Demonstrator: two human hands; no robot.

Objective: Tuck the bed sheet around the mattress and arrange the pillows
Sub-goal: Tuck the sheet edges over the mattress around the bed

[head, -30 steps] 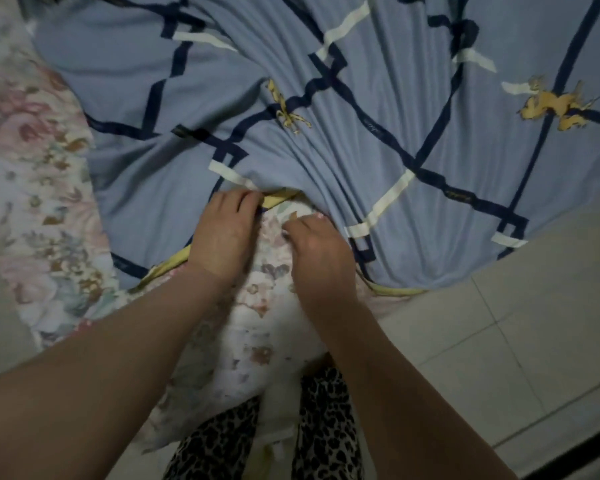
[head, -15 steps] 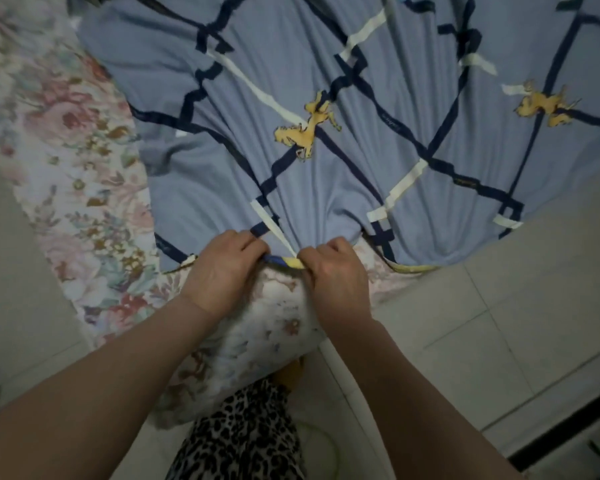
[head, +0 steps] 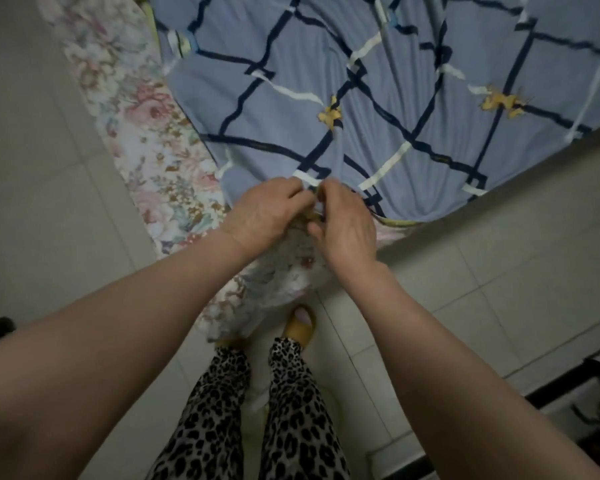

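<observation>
A blue bed sheet (head: 378,98) with dark and white grid lines and small yellow figures covers the top of the mattress. The floral mattress (head: 153,143) shows bare along its left side and at the near corner (head: 284,275). My left hand (head: 267,213) and my right hand (head: 343,220) meet at that corner, both pinching the sheet's yellow-trimmed edge. The fingertips touch each other over the bunched cloth. No pillows are in view.
Pale floor tiles (head: 499,271) surround the corner on both sides. My legs in leopard-print trousers (head: 257,410) and a yellow slipper (head: 300,323) stand right under the corner. A dark piece of furniture (head: 586,393) sits at the lower right.
The sheet's edge has come down from the mattress top to the corner. My hands have drawn closer together, and the view has pulled back and up.
</observation>
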